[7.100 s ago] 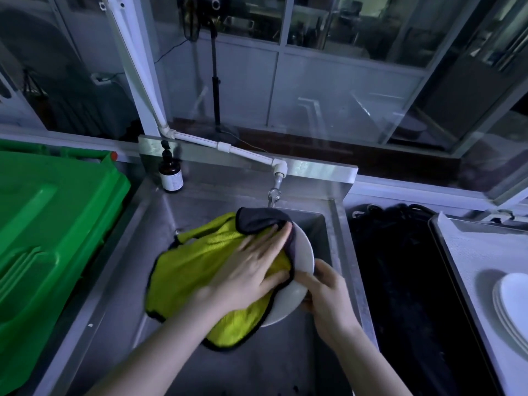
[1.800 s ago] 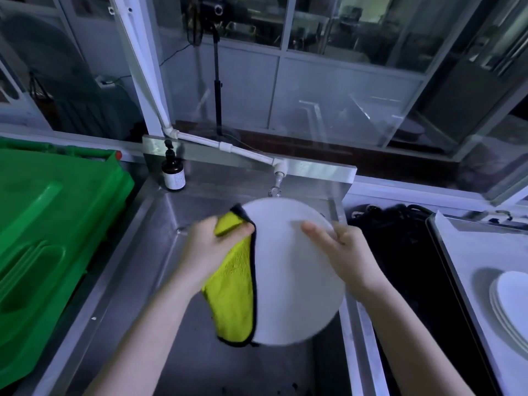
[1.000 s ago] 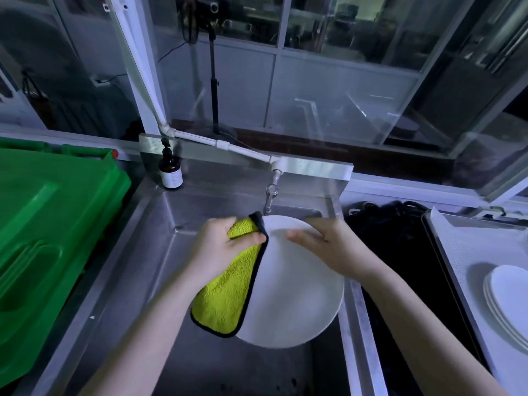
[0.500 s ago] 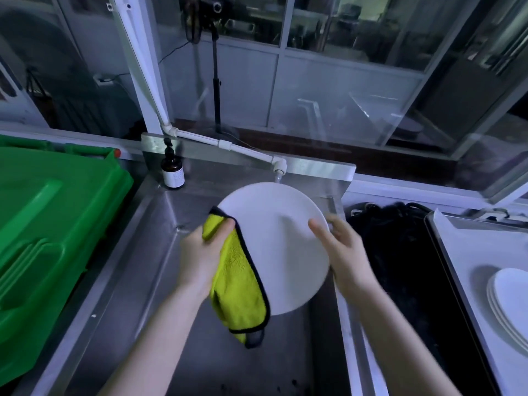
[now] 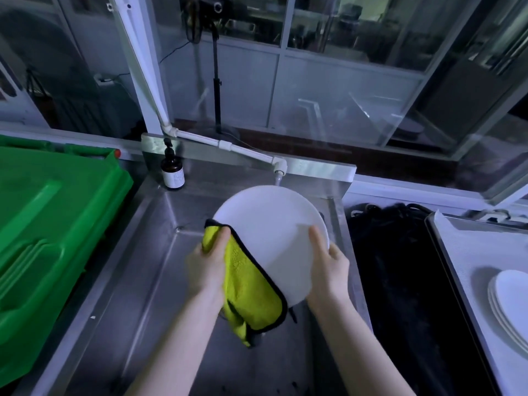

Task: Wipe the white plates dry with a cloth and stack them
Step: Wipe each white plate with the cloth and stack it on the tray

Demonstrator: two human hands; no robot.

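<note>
I am holding a white plate (image 5: 271, 232) tilted up over the steel sink (image 5: 148, 281), its face turned toward me. My left hand (image 5: 208, 264) is gripping a yellow cloth (image 5: 248, 287) with a dark border, thumb curled over it, pinching it against the plate's near-left edge. My other left fingers are going behind the cloth and plate, so I cannot see them. The cloth is hanging down below that hand and covering the plate's lower left rim.

My right hand (image 5: 328, 267) is gripping the plate's right rim, thumb lying on the face. The fingers behind are hidden, probably wrapped round the back.

Just beyond the plate's top edge, the tap (image 5: 278, 172) is partly blocked from view. Far to the right of my right hand, a stack of plates (image 5: 511, 298) is sitting on a pale counter (image 5: 468, 252), cut off by the frame edge, so I cannot count them. Between that hand and the counter is lying something black (image 5: 400, 281), too dark to make out. Beyond my left hand a brown bottle (image 5: 172, 172) is standing, and left of it a green bin (image 5: 51, 224) is running out of frame.
</note>
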